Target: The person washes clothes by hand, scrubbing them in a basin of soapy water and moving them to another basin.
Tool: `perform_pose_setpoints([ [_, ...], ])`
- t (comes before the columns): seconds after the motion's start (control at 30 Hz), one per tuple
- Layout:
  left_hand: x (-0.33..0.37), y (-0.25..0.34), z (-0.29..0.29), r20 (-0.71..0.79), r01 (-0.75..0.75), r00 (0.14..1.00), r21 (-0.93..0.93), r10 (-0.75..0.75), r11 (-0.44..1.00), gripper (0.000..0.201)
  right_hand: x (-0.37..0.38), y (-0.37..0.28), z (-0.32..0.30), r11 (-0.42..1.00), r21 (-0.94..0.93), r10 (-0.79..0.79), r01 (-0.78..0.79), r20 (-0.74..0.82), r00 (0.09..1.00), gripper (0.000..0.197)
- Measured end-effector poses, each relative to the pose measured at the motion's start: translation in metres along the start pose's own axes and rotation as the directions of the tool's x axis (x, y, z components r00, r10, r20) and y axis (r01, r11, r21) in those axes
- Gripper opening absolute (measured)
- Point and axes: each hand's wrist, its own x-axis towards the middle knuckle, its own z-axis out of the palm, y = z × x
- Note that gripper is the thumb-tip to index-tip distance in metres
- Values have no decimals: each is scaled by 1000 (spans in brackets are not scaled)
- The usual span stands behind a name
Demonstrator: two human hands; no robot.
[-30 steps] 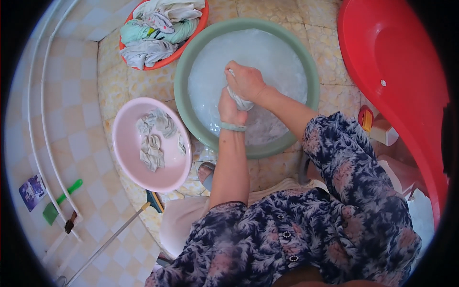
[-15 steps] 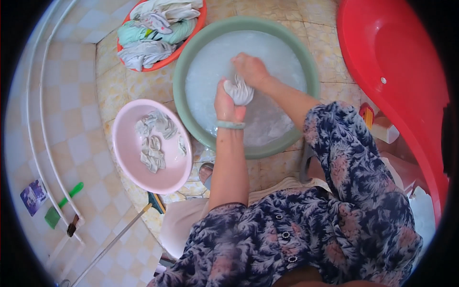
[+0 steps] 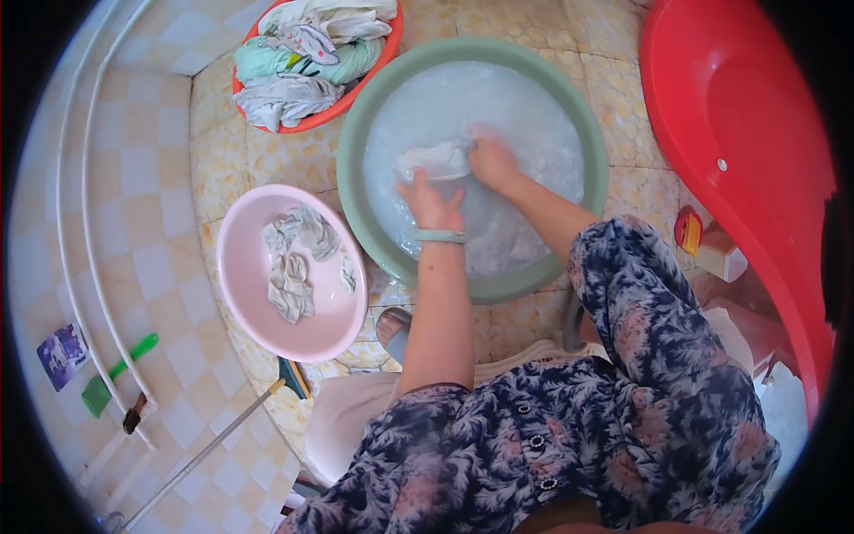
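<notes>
A large green basin [image 3: 350,191] holds cloudy, sudsy water. In it a small wet white cloth [image 3: 431,160], perhaps a sock, lies stretched out at the surface. My right hand [image 3: 494,165], a little blurred, is closed on the cloth's right end. Just below the cloth, my left hand [image 3: 432,206] is in the water with its fingers spread, their tips at the cloth's near edge. A pale green bangle [image 3: 441,236] circles my left wrist.
Left of the basin stands a pink tub [image 3: 233,294] with several crumpled pale cloths [image 3: 289,285]. Behind it, an orange-red basin [image 3: 396,36] is heaped with laundry [image 3: 307,53]. A red bathtub [image 3: 676,98] curves along the right. A long-handled squeegee [image 3: 294,378] leans at lower left.
The bunched cloth has been lowered into the water and spread out. My left hand has opened, and my right hand has come down and slightly right. The whole view has shifted a little.
</notes>
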Motion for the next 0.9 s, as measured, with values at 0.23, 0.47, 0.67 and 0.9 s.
perform_pose_setpoints([
  [0.23,21,22,-39,482,187,876,-299,-21,936,56,-59,-98,-30,820,441,-448,365,97,889,27],
  [0.47,49,-14,-43,632,-357,737,64,239,932,38,-64,-95,1,673,97,-737,733,6,676,5],
  [0.67,-3,-13,-6,476,71,876,-292,81,954,37,21,-52,-25,981,-195,-13,24,59,998,22],
  [0.9,18,0,-37,648,331,761,-323,-48,887,27,-43,-68,21,868,-145,-485,474,-51,873,20],
])
